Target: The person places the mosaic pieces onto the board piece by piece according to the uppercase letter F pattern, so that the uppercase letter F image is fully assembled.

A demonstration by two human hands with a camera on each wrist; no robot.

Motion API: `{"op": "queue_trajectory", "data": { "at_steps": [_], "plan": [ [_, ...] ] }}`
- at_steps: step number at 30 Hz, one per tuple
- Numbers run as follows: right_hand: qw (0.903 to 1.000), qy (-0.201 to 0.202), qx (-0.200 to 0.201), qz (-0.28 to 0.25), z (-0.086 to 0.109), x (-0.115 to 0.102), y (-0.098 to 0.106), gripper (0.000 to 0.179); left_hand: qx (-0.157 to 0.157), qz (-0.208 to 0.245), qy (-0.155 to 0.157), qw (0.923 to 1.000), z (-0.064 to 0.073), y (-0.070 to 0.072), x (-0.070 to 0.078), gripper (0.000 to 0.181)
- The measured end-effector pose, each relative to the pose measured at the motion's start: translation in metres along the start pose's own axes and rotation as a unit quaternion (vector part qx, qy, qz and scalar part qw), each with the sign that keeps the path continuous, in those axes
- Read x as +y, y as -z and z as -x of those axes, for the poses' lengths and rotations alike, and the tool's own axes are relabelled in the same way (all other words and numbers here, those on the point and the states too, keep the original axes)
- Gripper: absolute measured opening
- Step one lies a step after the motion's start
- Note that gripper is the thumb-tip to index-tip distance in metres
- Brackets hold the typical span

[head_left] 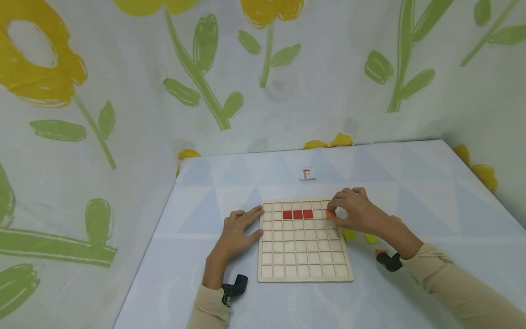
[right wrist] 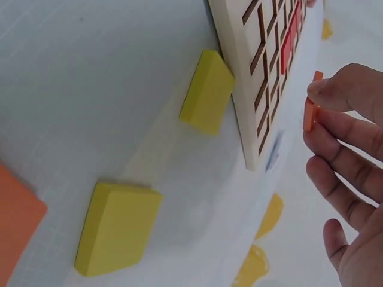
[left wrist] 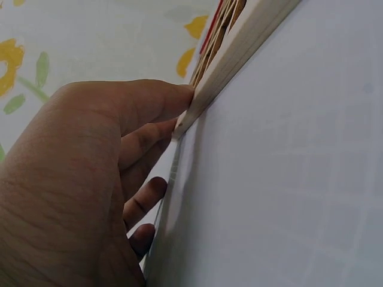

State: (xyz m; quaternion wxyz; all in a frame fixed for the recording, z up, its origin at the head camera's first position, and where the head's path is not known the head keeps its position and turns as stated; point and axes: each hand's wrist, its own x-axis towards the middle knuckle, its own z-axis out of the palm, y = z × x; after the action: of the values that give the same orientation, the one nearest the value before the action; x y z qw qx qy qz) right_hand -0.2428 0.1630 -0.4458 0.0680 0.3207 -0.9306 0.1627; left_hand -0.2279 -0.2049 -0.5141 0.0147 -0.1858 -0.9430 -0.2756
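Observation:
A wooden grid board (head_left: 306,273) lies flat on the table, with three red square tiles (head_left: 297,214) in a row near its far side. My left hand (head_left: 236,235) rests against the board's left edge with thumb and fingertips; in the left wrist view the fingers (left wrist: 152,107) touch its wooden side. Over the board's far right part, my right hand (head_left: 355,212) pinches an orange square tile (right wrist: 310,113) between thumb and fingers. The right wrist view shows this tile above the surface, apart from the board. Whether it touches the grid cannot be told from the head view.
Two yellow tiles (right wrist: 119,230) lie right of the board, one close against its edge. Loose orange tiles (right wrist: 15,221) lie farther right, partly behind the right arm. A small card (head_left: 307,173) with a coloured grid pattern lies beyond the board. Flowered cloth walls (head_left: 312,91) surround the table.

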Motion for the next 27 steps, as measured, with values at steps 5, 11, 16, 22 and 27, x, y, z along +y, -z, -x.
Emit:
{"op": "queue_trajectory", "data": {
  "at_steps": [5,11,16,22,27],
  "plan": [
    [0.9999,0.011,-0.005,0.000,-0.008,-0.007,-0.002,0.014,0.000,-0.011,0.001,0.9999,-0.001,0.000,-0.003,0.058],
    [0.9997,0.022,-0.001,-0.005,-0.018,-0.019,-0.008,0.015,0.001,0.003,-0.009,1.0000,0.001,0.000,-0.004,0.058],
    [0.9990,0.040,0.005,-0.019,-0.027,-0.029,-0.016,0.014,-0.005,0.001,-0.004,1.0000,0.002,-0.002,-0.005,0.059],
    [0.9984,0.050,0.002,-0.027,-0.035,-0.039,-0.022,0.014,-0.004,-0.005,-0.009,0.9999,0.001,-0.001,-0.003,0.058],
    [0.9980,0.051,-0.008,-0.037,-0.041,-0.046,-0.026,0.011,-0.006,-0.006,-0.009,0.9999,-0.001,0.000,-0.004,0.059]
  ]
}}
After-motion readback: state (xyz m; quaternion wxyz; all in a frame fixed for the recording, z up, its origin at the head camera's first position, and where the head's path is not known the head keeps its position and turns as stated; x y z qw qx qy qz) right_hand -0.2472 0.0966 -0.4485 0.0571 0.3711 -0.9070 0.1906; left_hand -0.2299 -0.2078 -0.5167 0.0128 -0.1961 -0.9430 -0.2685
